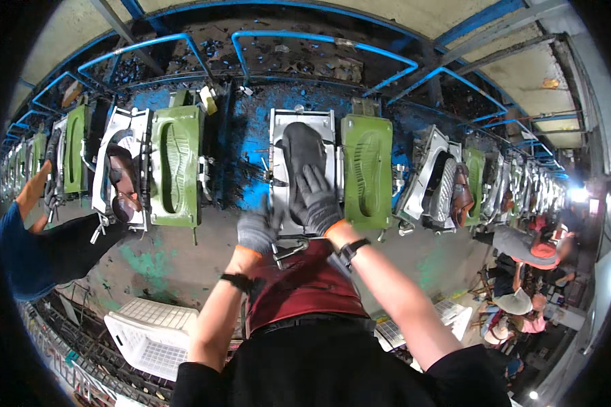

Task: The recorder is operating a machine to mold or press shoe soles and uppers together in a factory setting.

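Note:
In front of me a dark grey shoe sole lies toe-up in a silver metal mould frame. My right hand, in a grey knit glove with an orange cuff, rests on the sole's lower half with its fingers stretched out. By the frame's lower left edge is my left hand, gloved the same way. Motion smears its fingers, so their pose and any contact are unclear. Right of the frame stands a green mould half with a sole-shaped hollow. A metal clamp handle juts from the frame's lower end.
More moulds line both sides, one with a brown shoe at left, another with a brown shoe at right. Blue rails run behind. A white crate stands behind me at left. A co-worker works at far left.

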### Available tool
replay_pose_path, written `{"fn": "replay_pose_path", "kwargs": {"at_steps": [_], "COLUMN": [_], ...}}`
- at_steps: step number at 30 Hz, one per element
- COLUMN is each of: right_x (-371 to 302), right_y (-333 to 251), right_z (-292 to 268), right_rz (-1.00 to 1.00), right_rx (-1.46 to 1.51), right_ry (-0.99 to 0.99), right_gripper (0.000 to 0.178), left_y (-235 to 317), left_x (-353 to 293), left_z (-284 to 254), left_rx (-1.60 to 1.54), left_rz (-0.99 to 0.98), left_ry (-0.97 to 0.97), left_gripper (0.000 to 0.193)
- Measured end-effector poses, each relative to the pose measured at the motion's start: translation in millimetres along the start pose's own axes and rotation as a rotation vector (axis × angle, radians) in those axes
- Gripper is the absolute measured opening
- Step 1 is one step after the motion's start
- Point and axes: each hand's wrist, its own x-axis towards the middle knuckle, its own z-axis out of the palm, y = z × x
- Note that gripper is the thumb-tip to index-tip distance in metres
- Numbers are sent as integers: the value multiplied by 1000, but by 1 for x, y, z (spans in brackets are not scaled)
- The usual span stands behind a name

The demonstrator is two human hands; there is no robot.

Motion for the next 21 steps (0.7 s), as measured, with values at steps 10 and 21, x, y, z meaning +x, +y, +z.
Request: {"fn": "replay_pose_path", "kwargs": {"at_steps": [10, 21], "right_x": [-97, -113], "right_y": [-60, -32], "right_z": [3, 17], "right_rz": [135, 110], "right_rx": [201, 322], "right_ry": [-103, -55], "right_gripper": [126, 124], "left_y": [82, 124], "left_x": [139, 129], "left_z": [25, 47], "left_rx": [81, 648], "left_rz": [496, 314], "left_ry": [509, 196], "left_gripper": [65, 98]}}
